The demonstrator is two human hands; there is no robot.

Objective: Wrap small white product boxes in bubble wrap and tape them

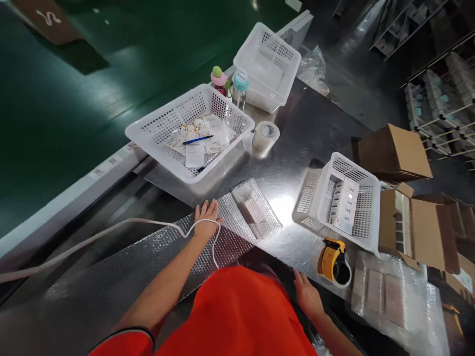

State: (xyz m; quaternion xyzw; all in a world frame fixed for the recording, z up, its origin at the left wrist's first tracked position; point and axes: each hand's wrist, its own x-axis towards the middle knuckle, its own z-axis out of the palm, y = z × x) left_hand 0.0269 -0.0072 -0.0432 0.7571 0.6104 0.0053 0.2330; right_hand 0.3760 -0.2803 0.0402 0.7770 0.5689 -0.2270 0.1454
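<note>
My left hand [207,221] lies flat with its fingers apart on a sheet of bubble wrap [159,252] that runs along the table edge. A white cord [129,221] passes across the view over this hand. Just beyond its fingers, a bubble-wrapped package [256,210] with a pale pink box inside rests on the metal table. My right hand [308,295] is low by the table's near edge, holding nothing I can see, its fingers stretched out. Nearest to it is a yellow tape dispenser [331,258].
A white basket [189,173] holds papers and a blue pen. Behind it stand two bottles [240,84] and another white basket [260,96]. A film roll [265,136] stands mid-table. Rightward are a basket [322,212] of small boxes, cardboard cartons [426,230] and bubble-wrapped packages [397,296].
</note>
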